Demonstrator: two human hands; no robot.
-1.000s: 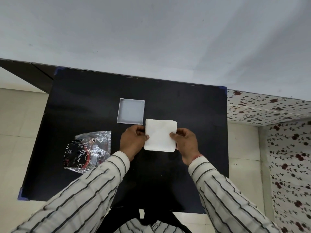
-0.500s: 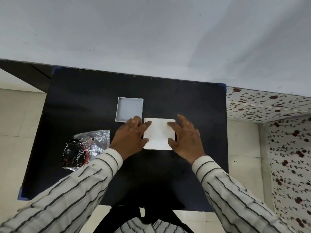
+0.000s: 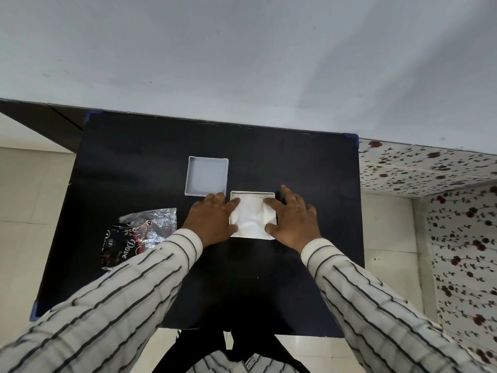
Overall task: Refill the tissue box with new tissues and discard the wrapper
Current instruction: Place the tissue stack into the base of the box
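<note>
Tissues (image 3: 251, 215) lie white, creased, inside square box (image 3: 252, 194).

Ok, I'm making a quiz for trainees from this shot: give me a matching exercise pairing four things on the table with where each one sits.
Things:
1. empty white tray
2. tissue stack
3. wrapper
4. left hand

Places:
A. near the table's left edge, crumpled
B. between both hands, pressed down into a white box
C. farthest from the person, open side up
D. on the left edge of the tissues

Pairs: 1-C, 2-B, 3-A, 4-D
</note>
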